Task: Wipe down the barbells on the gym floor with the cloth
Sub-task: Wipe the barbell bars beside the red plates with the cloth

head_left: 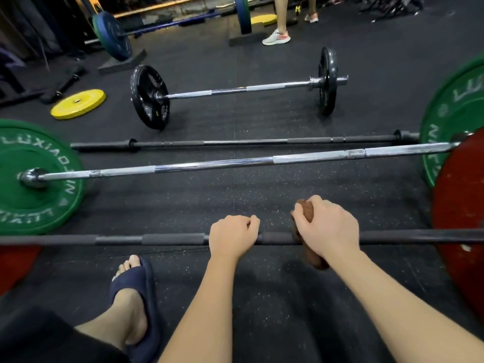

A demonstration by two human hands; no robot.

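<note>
Brown cloth point(308, 211) (right hand point(328, 227)) on barbell point(170, 239)

Five barbells point(209, 163), two loose yellow plates point(78, 104), one brown cloth point(308, 211), two hands point(233, 235)

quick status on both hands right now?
Left hand: curled over the black bar, gripping it.
Right hand: holding the brown cloth against the same bar.

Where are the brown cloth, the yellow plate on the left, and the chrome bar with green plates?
brown cloth point(315, 258), head view, its loose lower end.
yellow plate point(78, 104), head view, middle of its top face.
chrome bar point(214, 163), head view, middle of its shaft.
</note>
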